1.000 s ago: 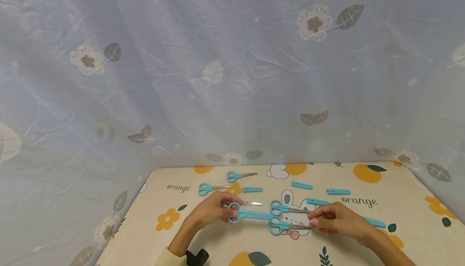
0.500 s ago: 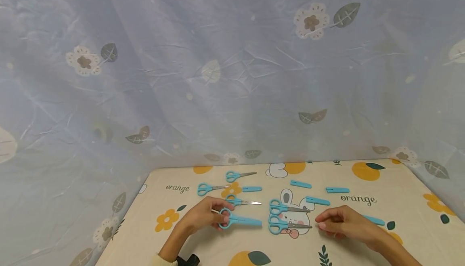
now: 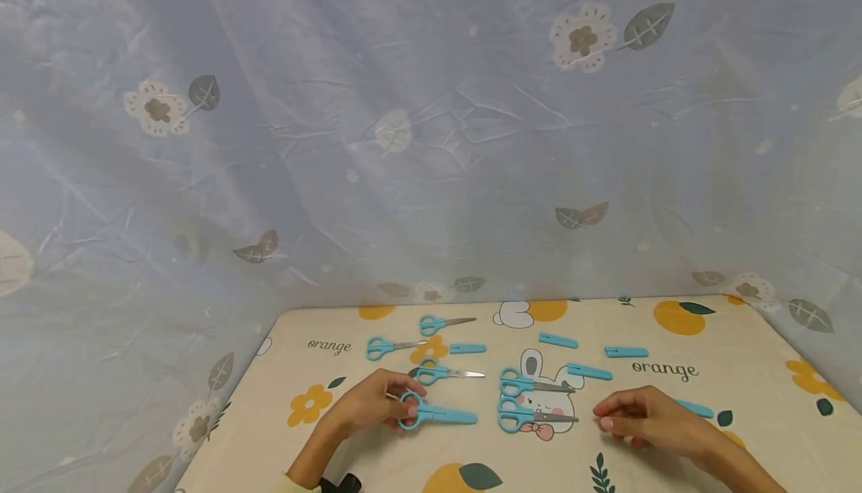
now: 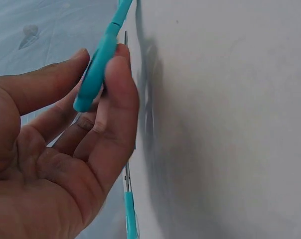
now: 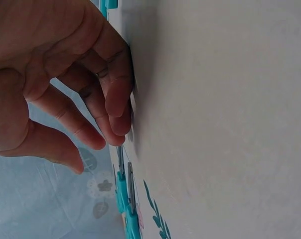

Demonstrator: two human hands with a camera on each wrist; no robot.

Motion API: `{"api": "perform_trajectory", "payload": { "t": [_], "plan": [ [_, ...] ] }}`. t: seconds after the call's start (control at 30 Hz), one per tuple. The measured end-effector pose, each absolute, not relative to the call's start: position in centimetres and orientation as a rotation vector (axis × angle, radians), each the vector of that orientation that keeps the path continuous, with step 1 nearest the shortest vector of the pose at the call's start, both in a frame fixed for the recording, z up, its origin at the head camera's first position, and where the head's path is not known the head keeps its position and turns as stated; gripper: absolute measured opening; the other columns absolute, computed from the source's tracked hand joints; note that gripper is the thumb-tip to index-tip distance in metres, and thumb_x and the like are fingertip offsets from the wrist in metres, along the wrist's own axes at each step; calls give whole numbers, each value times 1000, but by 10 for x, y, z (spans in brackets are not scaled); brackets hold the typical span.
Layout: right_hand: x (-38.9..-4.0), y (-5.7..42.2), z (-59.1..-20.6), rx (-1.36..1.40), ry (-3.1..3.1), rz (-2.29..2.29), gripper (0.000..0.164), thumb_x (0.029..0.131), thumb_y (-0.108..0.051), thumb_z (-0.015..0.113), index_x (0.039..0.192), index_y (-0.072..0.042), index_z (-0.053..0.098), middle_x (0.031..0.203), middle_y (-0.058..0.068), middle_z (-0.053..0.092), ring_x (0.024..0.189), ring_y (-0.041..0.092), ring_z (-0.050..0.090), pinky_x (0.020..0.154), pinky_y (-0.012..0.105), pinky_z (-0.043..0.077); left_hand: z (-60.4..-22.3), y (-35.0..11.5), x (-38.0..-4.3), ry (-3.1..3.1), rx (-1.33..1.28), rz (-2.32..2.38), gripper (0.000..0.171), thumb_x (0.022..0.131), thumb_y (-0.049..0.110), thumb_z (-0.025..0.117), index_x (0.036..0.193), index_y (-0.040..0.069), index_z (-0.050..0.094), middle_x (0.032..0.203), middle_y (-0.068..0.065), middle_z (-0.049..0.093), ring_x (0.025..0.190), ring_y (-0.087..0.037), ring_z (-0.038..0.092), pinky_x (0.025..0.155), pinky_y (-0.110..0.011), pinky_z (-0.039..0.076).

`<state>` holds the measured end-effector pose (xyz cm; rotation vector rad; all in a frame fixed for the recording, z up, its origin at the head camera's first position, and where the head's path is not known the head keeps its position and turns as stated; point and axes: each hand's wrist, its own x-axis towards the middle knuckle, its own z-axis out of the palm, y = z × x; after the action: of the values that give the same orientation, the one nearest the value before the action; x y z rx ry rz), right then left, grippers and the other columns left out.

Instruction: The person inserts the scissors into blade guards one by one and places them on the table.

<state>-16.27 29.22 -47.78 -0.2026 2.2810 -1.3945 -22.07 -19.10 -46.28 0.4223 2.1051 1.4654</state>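
Note:
My left hand (image 3: pixel 373 402) pinches the light blue handle of a pair of scissors (image 3: pixel 447 416) whose blades are inside a matching blue cover. In the left wrist view the handle (image 4: pixel 95 74) sits between thumb and fingers. Just beyond that hand lies a bare-bladed pair of scissors (image 3: pixel 441 372). Two more uncovered pairs, an upper one (image 3: pixel 532 386) and a lower one (image 3: pixel 532 417), lie side by side on the rabbit print, blades pointing right. My right hand (image 3: pixel 646 422) holds nothing, its fingers loosely bent, just right of those blade tips.
Farther back on the patterned tablecloth (image 3: pixel 761 373) lie two uncovered scissors, one (image 3: pixel 384 348) left of the other (image 3: pixel 436 324). Loose blue blade covers are spread about, among them one (image 3: pixel 468 348) near the scissors, one (image 3: pixel 590 372) by the rabbit's ear and one (image 3: pixel 695 408) behind the right hand.
My left hand has drawn the covered scissors left and toward me, away from the pairs on the rabbit print. My right hand has backed off to the right from the bare blade tips.

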Motion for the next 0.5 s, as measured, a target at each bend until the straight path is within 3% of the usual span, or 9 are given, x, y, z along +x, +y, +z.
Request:
{"api": "perform_trajectory", "payload": {
  "t": [0.33, 0.5],
  "plan": [
    [-161, 293, -476, -176, 2281, -1371, 40, 107, -26, 69, 132, 6, 70, 110, 4, 76, 91, 19, 61, 71, 27, 56, -461, -198, -217, 2231, 525, 1311, 24, 100, 2, 71, 123, -1, 75, 93, -4, 70, 80, -19, 71, 65, -34, 64],
    [-160, 291, -475, -122, 2293, -1352, 41, 106, -28, 70, 131, 4, 70, 110, 2, 76, 91, 19, 60, 71, 28, 57, -462, -200, -215, 2256, 536, 1312, 25, 98, 0, 72, 123, 0, 75, 100, -7, 71, 80, -17, 68, 64, -30, 62]
  ]
}}
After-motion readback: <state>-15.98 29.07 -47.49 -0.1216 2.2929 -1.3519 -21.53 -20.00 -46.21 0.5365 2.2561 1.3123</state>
